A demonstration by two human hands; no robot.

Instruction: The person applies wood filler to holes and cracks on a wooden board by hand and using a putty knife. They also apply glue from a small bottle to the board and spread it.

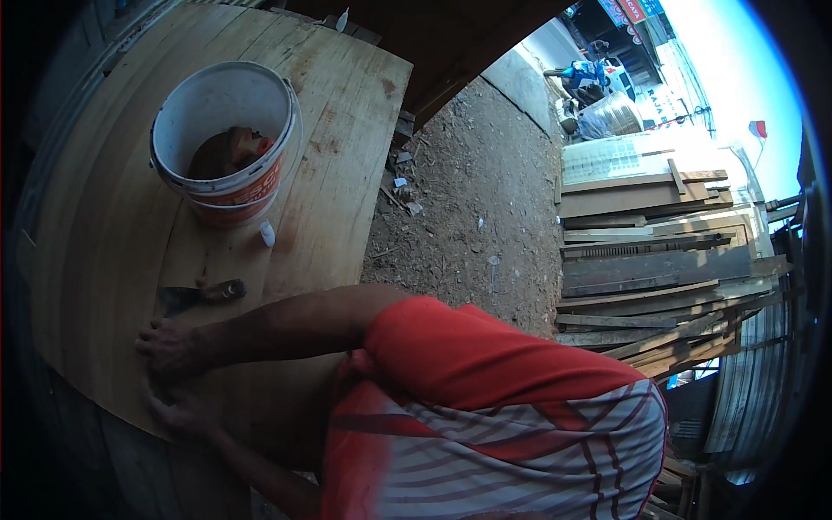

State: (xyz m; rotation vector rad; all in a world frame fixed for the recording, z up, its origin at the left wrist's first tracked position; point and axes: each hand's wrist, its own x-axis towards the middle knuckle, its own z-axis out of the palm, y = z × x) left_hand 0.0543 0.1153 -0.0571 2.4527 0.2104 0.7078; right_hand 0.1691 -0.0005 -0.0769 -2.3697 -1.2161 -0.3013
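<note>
So both hands are way out at about eight o'clock in the view, the right hand (171, 348) just above the left hand (186, 416), laid on a broad, pale-brown wooden panel (334, 173), probably so the arms can lean weight into it. It's pretty dark there, so can't tell if they're gripping anything. From them, a dark-bladed scraper with a wooden handle (212, 293) lies at one o'clock, likely parked within easy reach. A white-and-orange plastic bucket (234, 195) sits farther off past twelve, seemingly out of the arms' way. Beyond the panel: bare brown dirt ground (477, 208), plus stacked weathered timber planks (659, 269) toward three.
</note>
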